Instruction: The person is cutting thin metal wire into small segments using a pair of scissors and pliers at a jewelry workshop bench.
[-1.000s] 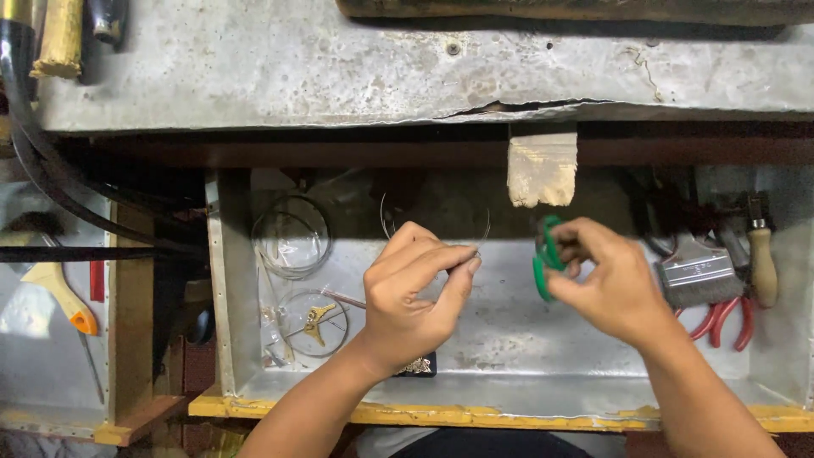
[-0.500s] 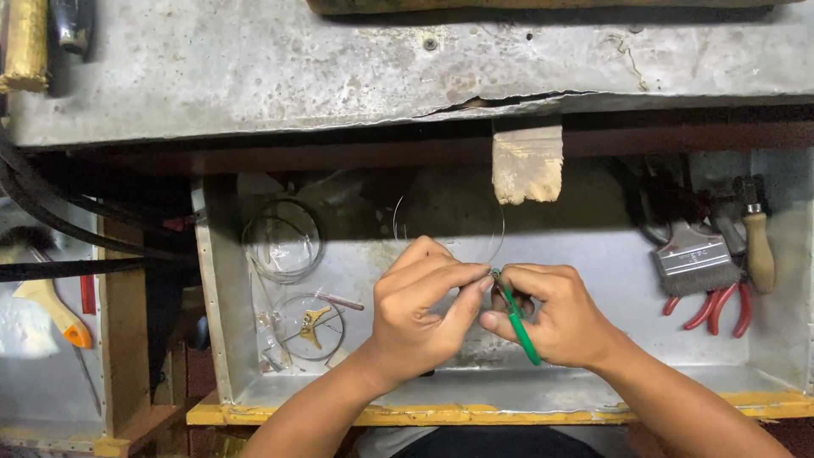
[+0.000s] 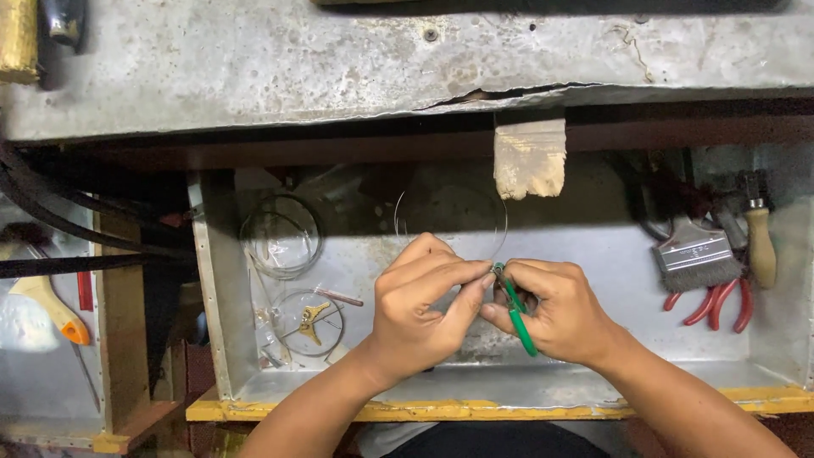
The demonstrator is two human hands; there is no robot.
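Both my hands meet over the middle of a metal tray (image 3: pixel 593 386). My right hand (image 3: pixel 555 309) grips small green-handled pliers (image 3: pixel 517 314), jaws pointing up to the left. My left hand (image 3: pixel 420 305) pinches a thin silver wire at the plier jaws with thumb and forefinger. The wire loop (image 3: pixel 449 212) rises in a large circle behind my fingers. The piece at the jaws is too small to make out.
A coil of wire (image 3: pixel 280 237) and a clear round dish with a small gold part (image 3: pixel 309 321) lie at the tray's left. A flat brush (image 3: pixel 695 254), red-handled pliers (image 3: pixel 721 301) and a wooden-handled tool (image 3: pixel 759 242) lie at the right. A worn bench slab (image 3: pixel 407 68) overhangs the tray.
My right hand came down and left from the tray's right side to meet my left hand. The green pliers now point at my left fingertips, and the hands are touching.
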